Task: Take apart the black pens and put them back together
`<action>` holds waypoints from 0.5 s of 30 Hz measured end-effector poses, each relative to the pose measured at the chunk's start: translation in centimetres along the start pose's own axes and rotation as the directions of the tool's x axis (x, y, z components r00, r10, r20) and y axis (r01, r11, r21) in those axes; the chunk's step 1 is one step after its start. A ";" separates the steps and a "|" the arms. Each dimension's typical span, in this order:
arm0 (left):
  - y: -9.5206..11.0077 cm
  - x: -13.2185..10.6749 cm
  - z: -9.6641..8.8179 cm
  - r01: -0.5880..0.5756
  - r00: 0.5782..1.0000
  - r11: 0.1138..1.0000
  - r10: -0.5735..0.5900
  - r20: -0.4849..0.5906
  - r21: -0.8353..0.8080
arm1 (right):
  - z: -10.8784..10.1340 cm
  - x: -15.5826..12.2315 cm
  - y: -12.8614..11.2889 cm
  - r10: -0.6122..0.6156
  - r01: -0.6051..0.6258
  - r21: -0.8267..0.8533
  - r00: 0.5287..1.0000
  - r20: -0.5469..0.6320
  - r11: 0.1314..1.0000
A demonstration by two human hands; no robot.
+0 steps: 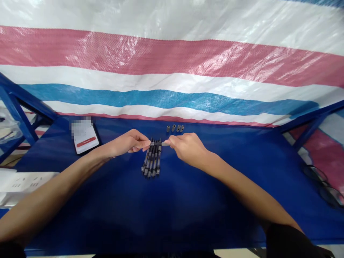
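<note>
Between both hands, a thin dark pen point(156, 144) is held level, crosswise over the bundle. My left hand point(134, 141) is closed, thumb and fingers pinching its left end. My right hand point(188, 146) is closed round a greyish tubular piece point(165, 143) at its right end; whether this piece is joined to the pen, I cannot tell. Right below lie several clear pens with dark parts point(152, 163), side by side on the blue table point(172, 208). Just beyond my right hand, several short grey tubes point(173, 127) stand in a loose row.
A phone point(85, 138) with a lit screen lies at the back left. White power sockets point(29, 182) sit at the left edge, and eyeglasses point(324, 184) at the right. Blue metal frame bars point(18, 114) flank the table. A striped plastic sheet point(172, 53) hangs behind it.
</note>
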State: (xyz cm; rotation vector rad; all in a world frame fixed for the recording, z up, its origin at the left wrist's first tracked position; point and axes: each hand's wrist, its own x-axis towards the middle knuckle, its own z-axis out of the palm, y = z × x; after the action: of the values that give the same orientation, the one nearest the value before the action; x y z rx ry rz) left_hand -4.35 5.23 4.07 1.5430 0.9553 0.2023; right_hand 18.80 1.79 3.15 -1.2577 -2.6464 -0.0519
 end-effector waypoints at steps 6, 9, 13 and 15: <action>0.2 0.1 0.4 0.003 0.999 0.999 -0.005 -0.039 -0.039 | 0.9 0.1 1.2 -0.152 0.127 -0.117 0.958 -0.242 0.985; 0.4 0.0 0.7 -0.011 0.999 0.999 0.009 -0.053 -0.034 | 0.8 0.2 1.9 -0.185 0.155 -0.129 0.944 -0.274 0.980; 0.8 -0.3 1.0 -0.026 0.998 0.999 0.025 -0.061 -0.024 | 0.2 0.2 2.2 -0.179 0.165 -0.073 0.950 -0.257 0.984; 0.9 -0.6 1.1 -0.029 0.998 1.000 0.029 -0.053 -0.002 | -0.1 0.1 2.2 -0.153 0.148 -0.037 0.962 -0.226 0.988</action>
State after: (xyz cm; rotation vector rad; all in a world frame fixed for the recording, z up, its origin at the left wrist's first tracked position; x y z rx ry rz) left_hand -3.64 4.15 4.83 1.5562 0.9739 0.2661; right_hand 20.44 3.23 3.15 -0.9868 -2.5399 -0.2326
